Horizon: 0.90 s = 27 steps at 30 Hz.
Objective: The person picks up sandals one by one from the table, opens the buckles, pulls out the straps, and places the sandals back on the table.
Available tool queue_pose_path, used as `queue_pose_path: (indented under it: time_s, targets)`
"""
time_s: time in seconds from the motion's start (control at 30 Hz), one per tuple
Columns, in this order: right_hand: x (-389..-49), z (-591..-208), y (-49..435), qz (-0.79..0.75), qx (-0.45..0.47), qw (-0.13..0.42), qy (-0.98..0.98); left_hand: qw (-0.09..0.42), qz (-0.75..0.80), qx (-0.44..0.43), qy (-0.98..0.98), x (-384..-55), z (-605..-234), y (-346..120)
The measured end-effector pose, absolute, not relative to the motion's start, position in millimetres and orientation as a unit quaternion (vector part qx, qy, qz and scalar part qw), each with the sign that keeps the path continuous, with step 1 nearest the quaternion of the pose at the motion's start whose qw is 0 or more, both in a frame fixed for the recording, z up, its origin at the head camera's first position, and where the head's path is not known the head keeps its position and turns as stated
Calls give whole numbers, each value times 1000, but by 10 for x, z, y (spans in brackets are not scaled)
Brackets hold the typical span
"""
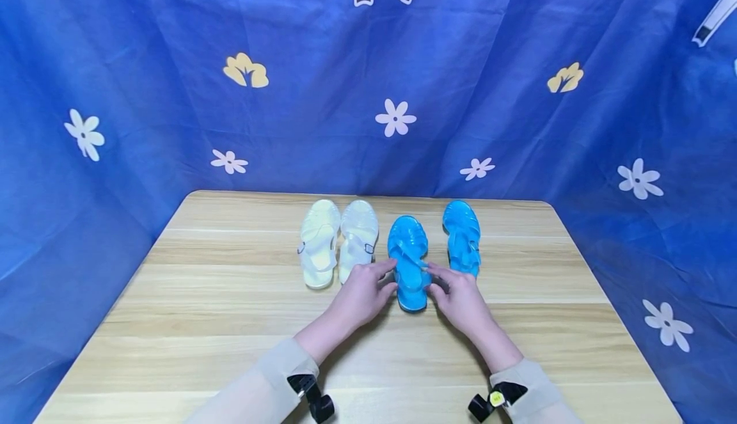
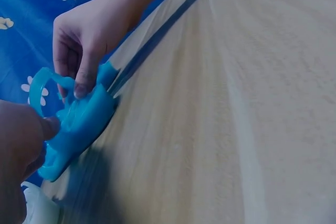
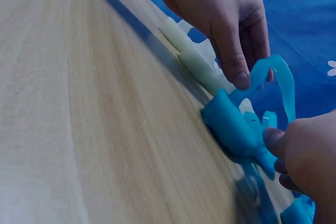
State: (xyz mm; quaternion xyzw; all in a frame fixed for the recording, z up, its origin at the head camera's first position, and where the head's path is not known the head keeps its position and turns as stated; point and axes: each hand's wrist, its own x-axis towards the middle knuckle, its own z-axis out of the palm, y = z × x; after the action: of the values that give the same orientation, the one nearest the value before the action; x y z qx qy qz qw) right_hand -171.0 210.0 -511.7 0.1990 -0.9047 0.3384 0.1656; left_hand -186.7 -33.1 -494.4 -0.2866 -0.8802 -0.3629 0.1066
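Note:
A blue jelly sandal (image 1: 407, 235) lies on the table with its toe away from me. Its ankle strap (image 3: 286, 85) arches up above the heel. My left hand (image 1: 364, 291), on the sandal's left side, pinches the strap near its base between thumb and fingers. On the opposite side my right hand (image 1: 463, 301) has thumb and fingers at the strap's other side, the thumb (image 2: 83, 77) pressed against the blue plastic. The second blue sandal (image 1: 460, 222) lies just beyond my right hand. The far fingers of both hands are partly hidden in the wrist views.
Two whitish clear sandals, one on the left (image 1: 318, 219) and one on the right (image 1: 359, 216), lie side by side left of the blue ones, toes away. The wooden table (image 1: 201, 296) ends at a blue patterned cloth (image 1: 316, 91) behind and at both sides.

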Motion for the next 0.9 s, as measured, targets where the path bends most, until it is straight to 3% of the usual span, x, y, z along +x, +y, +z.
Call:
queue_pose_path:
  time_s: [0.47,0.9]
  targets:
    - [-1858,-5105,1975,330,139,171,-918,89,-361,-237,-897,-1987,-4935,-212]
    - [-1975,-5093,1896,316,111,180,-925,109,-368,-188,-904,-2084,-4973,26]
